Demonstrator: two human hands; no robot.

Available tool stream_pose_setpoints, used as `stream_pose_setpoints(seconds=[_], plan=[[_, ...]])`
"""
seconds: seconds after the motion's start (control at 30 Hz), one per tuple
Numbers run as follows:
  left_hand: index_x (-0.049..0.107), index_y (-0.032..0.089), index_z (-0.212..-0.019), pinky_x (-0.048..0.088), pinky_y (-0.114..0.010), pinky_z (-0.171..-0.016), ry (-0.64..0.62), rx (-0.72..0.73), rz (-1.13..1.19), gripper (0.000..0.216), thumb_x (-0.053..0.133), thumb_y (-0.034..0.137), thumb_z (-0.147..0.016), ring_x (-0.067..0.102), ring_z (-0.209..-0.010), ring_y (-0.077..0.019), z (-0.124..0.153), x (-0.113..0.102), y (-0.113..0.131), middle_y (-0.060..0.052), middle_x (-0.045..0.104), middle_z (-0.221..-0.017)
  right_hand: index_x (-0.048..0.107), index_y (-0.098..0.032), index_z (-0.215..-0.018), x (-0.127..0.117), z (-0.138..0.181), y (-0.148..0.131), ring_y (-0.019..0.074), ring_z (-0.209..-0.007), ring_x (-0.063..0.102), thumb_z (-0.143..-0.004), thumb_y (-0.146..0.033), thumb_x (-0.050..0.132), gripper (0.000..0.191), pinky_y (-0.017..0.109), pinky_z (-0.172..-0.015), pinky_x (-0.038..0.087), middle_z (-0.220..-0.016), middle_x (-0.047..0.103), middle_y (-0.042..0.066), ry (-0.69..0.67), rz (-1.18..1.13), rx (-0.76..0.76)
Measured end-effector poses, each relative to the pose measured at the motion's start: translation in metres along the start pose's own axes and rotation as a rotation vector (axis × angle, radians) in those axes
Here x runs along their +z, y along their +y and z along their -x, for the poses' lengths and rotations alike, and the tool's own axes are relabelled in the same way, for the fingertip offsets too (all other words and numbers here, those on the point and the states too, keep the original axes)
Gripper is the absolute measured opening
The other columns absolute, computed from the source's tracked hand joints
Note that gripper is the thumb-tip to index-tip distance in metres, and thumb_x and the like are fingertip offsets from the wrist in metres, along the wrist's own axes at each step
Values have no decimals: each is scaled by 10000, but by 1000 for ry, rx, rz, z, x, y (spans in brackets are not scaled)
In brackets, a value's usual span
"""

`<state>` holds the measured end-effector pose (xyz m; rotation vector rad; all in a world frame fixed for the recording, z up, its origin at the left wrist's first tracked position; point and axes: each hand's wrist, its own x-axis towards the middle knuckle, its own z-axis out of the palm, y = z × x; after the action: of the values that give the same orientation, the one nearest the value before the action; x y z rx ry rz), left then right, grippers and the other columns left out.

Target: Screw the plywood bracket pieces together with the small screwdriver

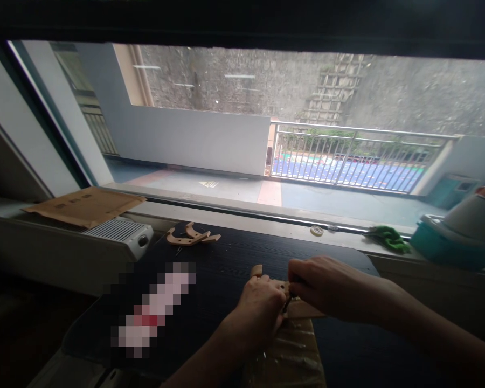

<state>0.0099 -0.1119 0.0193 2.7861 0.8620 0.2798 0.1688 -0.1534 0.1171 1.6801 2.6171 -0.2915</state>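
Both my hands work close together over a dark tabletop (226,269) at the lower middle of the head view. My left hand (261,307) is closed around a light wooden cut-out piece (299,308). My right hand (327,285) pinches something small and dark against that same piece, too small to make out. A clear plastic bag (291,353) with small parts lies under my hands. Two curved wooden pieces (189,236) lie farther back on the table, apart from both hands.
A white heater-like unit (121,234) with brown cardboard (87,205) on top stands at the left. On the window sill are a green cloth (390,237), a small round object (317,230) and a teal container (448,242). A blurred patch (153,307) covers part of the table.
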Motion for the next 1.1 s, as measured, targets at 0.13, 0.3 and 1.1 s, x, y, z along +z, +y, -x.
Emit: stream_pose_setpoints(seconds=[0.13,0.3,1.1], plan=[[613,197,-732,407,-328,-772,21,5,10,49,572,196,-759,571,-800,-205,2,2,-1,-23,653,-849,527,-181,-769,-1,-1,0,106,-547,456,-901,-268,422,190,253,-491,222,-620,565,-10,16,25,10],[613,202,-740,403,-317,-779,15,0,25,60,563,172,-751,566,-809,-195,2,0,-1,-13,653,-874,581,-183,-811,-12,-1,-2,120,-620,528,-831,-177,476,107,243,-525,272,-713,637,7,-30,-2,-65],[595,195,-724,408,-334,-820,4,-20,50,34,579,203,-753,564,-811,-201,0,2,-2,-20,643,-863,605,-207,-794,-16,-1,3,138,-631,541,-805,-133,464,159,261,-527,298,-724,640,14,-33,-62,-53]])
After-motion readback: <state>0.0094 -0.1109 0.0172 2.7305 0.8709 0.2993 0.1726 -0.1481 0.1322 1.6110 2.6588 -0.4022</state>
